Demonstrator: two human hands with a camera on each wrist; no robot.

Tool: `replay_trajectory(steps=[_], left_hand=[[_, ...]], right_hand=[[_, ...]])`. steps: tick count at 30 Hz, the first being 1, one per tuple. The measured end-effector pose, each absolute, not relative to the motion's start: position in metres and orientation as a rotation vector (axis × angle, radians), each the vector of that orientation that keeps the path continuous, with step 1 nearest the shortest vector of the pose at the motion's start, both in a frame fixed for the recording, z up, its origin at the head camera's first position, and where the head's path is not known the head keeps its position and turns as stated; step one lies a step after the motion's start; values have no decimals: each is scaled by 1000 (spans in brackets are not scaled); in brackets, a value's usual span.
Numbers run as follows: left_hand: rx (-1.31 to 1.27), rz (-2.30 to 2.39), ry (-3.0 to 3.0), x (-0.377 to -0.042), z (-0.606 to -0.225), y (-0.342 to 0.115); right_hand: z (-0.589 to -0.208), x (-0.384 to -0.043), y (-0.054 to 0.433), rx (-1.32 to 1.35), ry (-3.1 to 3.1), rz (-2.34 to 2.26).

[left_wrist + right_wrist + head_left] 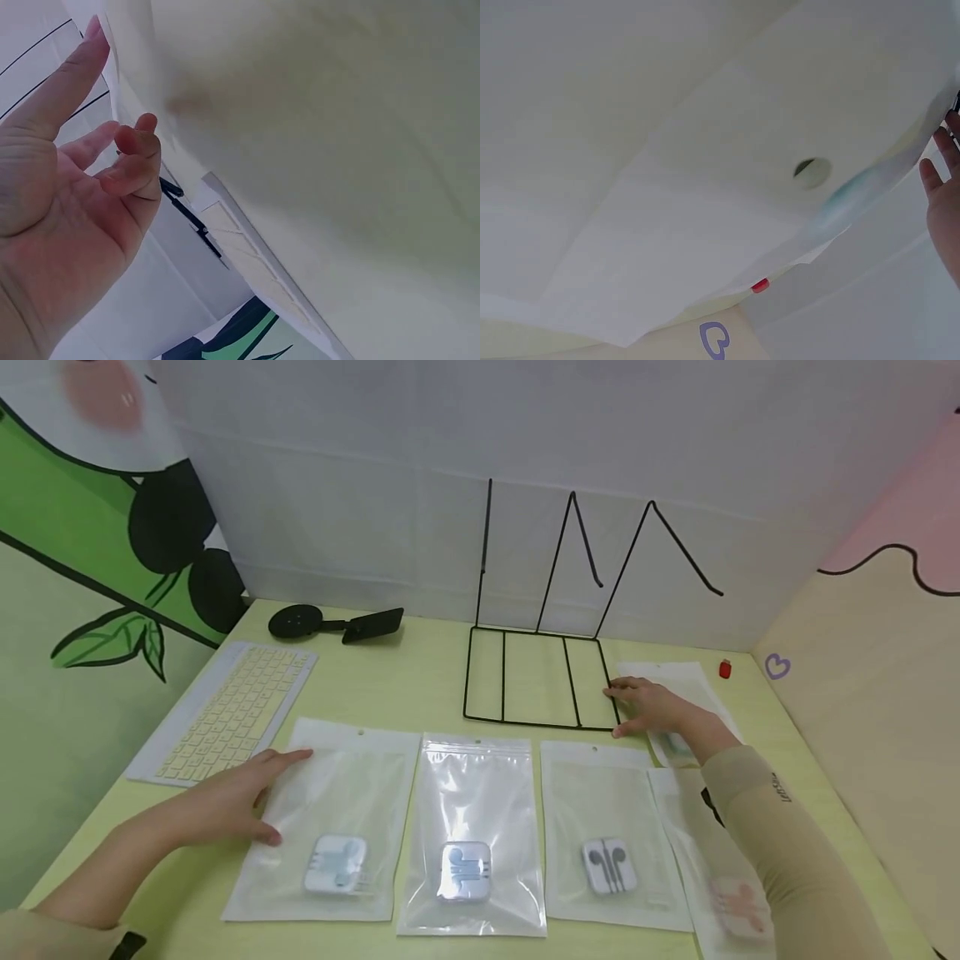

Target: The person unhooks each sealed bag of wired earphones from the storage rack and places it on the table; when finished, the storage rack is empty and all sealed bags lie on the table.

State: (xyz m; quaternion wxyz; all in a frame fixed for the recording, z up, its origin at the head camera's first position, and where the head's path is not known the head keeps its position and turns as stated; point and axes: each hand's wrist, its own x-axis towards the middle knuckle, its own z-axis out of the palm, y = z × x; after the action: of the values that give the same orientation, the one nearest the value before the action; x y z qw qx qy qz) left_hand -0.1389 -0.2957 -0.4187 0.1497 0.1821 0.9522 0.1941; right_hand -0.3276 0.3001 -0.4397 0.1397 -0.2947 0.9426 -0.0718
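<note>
My left hand [236, 797] hovers at the left edge of a frosted zip bag [341, 793] with boxed earphones in it. Its fingers are loosely bent and hold nothing, as the left wrist view shows too. At the black wire rack [521, 722], my right hand [652, 703] reaches over the right side rod, fingers extended, thumb by the front corner. Beside that bag lie a clear shiny bag [480, 802] and another frosted bag [600, 810], each with earphones. Partly under the right arm are a bag with pink earphones [738, 906] and a further bag [667, 672].
A white keyboard [232, 714] lies at the left. Behind it is a black folding stand [337, 624] with a round base. A small red object [724, 669] sits at the back right. A white cloth wall [375, 527] stands close behind the rack.
</note>
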Motion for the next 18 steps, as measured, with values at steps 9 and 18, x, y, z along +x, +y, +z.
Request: replay_trajectory(steps=[9,18], left_hand=[[479,620,2688,-150,-389,-289],[622,704,2821,-170,-343,-251]], right_hand=[[-438,-331,301,-860,2732,-185],[-440,-330,301,-852,2718,-218]])
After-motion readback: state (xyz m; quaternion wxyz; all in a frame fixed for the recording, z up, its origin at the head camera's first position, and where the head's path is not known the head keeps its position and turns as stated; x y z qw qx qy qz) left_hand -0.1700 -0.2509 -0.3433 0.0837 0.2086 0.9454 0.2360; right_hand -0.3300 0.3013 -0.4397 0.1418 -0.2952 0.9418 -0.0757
